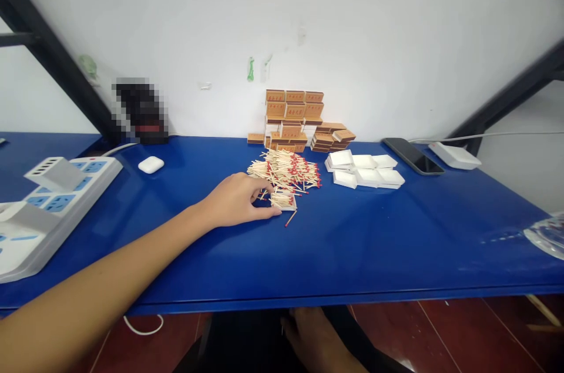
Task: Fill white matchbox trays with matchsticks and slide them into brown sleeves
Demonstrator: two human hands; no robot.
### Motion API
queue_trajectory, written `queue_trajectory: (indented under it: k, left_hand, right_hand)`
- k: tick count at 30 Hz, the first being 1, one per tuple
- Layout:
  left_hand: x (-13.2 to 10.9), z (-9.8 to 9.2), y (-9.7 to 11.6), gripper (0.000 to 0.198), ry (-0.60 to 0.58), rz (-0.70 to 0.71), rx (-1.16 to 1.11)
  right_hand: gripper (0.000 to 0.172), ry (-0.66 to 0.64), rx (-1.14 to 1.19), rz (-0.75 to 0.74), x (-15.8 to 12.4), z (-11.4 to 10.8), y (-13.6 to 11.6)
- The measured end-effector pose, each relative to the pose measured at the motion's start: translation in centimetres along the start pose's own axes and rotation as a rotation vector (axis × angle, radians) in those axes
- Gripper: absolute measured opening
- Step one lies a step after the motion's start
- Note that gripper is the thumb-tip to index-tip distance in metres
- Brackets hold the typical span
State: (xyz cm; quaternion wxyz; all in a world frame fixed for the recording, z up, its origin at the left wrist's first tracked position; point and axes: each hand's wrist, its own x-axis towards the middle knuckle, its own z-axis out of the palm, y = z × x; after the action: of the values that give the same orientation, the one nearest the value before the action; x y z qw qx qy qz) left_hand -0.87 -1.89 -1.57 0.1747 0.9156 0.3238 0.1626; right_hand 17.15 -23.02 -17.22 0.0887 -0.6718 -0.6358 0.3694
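Head cam, only one view here; left hand (240,200) is stretched out over the blue table (352,244), fingers curled loosely around a small white tray (284,201) packed with matches, thumb along the near edge, so it's grasping that tray at the front of the match pile (286,170); one stray match (290,219) lies on the table just beside it. Right hand (317,338) is down below the table edge, resting low, fingers relaxed and holding nothing.

Writing-wise: the brown matchbox sleeves (294,108) stacked against the wall have red print on them, too small to read; empty white trays (365,168) sit right of the pile. The power strip (48,202) on the left has blue socket faces, no readable label.

Surface is glossy blue and reflects the wall a bit; white earbud case (150,164) sits left of the pile, dark phone (413,155) and a white adapter (453,155) to the right, clear plastic (546,232) at the far right edge; white wall behind with black diagonal braces, reddish floor below.
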Motion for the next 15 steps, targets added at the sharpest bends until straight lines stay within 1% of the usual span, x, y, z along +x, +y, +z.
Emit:
queue_trajectory:
  k: [2,4,8,11,13,14,15]
  left_hand:
    - [0.0,0.0,0.0,0.041,-0.007,-0.012,-0.006]
    - [0.0,0.0,0.0,0.040,-0.008,-0.016,-0.005]
    - [-0.1,-0.1,0.1,0.039,-0.008,-0.008,0.000]
    - [-0.2,-0.1,0.1,0.039,-0.005,-0.009,0.008]
    - [-0.2,-0.1,0.1,0.038,-0.002,-0.001,0.018]
    - [-0.2,-0.1,0.1,0.038,-0.001,0.004,0.026]
    - [-0.2,0.0,0.1,0.039,0.001,0.009,0.034]
  right_hand:
    - [0.028,-0.064,-0.003,0.102,0.2,1.1,-0.1]
    - [0.026,-0.082,0.008,0.136,0.0,1.6,-0.4]
    - [0.028,-0.027,0.057,0.143,-0.1,1.5,-0.7]
    - [0.025,-0.024,0.037,0.094,-0.4,0.7,-0.7]
    - [0.019,-0.123,0.029,0.030,-1.1,-0.5,-1.1]
    - [0.017,-0.212,0.052,-0.003,-1.7,-1.4,-1.5]
    - [0.019,-0.321,0.100,-0.040,-2.4,-2.4,-2.0]
